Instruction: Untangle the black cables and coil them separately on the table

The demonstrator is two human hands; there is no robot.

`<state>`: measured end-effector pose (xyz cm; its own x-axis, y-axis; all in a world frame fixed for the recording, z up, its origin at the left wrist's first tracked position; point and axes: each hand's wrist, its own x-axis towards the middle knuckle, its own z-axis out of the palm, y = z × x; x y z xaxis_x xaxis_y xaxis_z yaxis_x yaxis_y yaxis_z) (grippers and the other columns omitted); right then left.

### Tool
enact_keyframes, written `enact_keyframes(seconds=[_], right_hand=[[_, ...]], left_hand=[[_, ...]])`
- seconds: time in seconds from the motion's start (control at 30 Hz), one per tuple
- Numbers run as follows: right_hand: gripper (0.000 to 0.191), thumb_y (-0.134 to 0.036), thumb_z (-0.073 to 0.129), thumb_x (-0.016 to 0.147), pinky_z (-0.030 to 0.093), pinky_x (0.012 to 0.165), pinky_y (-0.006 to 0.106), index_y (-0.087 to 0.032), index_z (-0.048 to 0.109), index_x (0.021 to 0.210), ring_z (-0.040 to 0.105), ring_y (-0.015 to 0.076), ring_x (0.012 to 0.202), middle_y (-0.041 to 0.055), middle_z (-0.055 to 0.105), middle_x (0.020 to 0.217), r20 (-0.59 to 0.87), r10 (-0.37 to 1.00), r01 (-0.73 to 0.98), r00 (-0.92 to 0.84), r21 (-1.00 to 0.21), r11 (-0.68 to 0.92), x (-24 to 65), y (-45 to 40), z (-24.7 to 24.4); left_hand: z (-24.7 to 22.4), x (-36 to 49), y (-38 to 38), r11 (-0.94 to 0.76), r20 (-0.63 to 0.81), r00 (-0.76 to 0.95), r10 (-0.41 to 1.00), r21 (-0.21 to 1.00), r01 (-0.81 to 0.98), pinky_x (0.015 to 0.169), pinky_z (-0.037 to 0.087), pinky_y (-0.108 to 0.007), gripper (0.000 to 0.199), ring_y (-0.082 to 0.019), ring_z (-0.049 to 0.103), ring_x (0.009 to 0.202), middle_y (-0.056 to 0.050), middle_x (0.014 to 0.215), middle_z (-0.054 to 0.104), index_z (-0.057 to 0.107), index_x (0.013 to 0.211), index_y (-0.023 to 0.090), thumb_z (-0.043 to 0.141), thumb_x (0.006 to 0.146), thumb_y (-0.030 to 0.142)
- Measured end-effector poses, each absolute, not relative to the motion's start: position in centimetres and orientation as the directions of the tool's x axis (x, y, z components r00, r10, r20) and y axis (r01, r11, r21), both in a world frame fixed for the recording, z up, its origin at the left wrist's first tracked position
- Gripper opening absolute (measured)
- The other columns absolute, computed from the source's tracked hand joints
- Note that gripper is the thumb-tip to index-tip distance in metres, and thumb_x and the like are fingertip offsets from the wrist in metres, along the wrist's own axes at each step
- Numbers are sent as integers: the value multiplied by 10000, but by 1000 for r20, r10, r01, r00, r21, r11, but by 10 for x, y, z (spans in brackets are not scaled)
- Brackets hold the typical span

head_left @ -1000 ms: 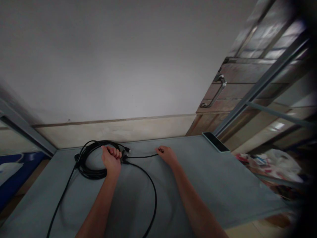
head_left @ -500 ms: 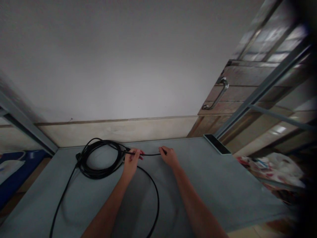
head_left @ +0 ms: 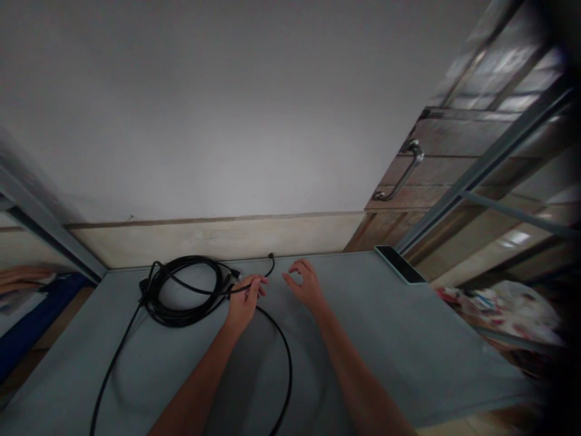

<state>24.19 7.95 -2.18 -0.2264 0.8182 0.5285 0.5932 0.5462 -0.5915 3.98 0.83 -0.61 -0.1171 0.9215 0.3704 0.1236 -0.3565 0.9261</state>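
Note:
A black cable [head_left: 175, 319] lies in a round coil of several loops on the grey table, left of my hands. My left hand [head_left: 244, 300] is closed on a length of it at the coil's right side. From those fingers a short end runs up and right to a small dark tip [head_left: 271, 255] near the table's back edge. My right hand [head_left: 304, 280] is held just right of that end, thumb and fingers apart, with nothing in it. Another stretch of the cable curves down from beside my left hand to the bottom edge.
On the grey table [head_left: 385, 339] a phone [head_left: 400, 264] lies at the back right corner. Metal posts [head_left: 481, 163] rise at both sides, with a wall behind. At far left another person's hand [head_left: 22, 277] rests over a blue surface [head_left: 49, 315]. Plastic bags [head_left: 521, 309] lie to the right.
My right hand has let go of the cable and opened. The cable's free end now bends up toward the wall. Another person's hand has come into view at far left.

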Motion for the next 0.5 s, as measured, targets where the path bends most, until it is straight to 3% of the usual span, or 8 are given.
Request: enact_keyframes(seconds=[0.07,0.17,0.37,0.5], right_hand=[[276,-445,653,832,444,641,274,-180,639,757,554,152,670,28,619,720,324,883,582,-338,-665,467,239,77,-26],[312,-487,719,762,397,568,244,-181,664,734,543,128,603,7,639,675,81,874,572,-480,-726,382,233,70,-29],[253,-418,792,673,411,642,260,-191,698,734,588,146,665,10,679,736,20,825,588,-565,-692,419,227,56,-16],[318,-464,803,655,420,750,302,-189,711,784,606,174,746,17,685,775,8,801,613,-598,-639,464,222,49,-8]], left_hand=[[-5,39,7,-361,383,-122,916,917,171,602,458,-256,380,-126,593,619,-40,758,681,699,947,168,415,980,420],[-5,38,6,-371,398,-110,911,905,206,612,458,-261,376,-133,591,617,-31,700,654,701,962,169,409,985,403],[-5,38,3,-432,453,-36,891,870,238,626,463,-281,325,-144,611,641,-60,796,677,696,1001,174,422,985,348],[-10,39,4,-455,475,-12,880,848,272,628,478,-290,289,-143,619,638,-64,868,695,695,1021,196,436,977,315]])
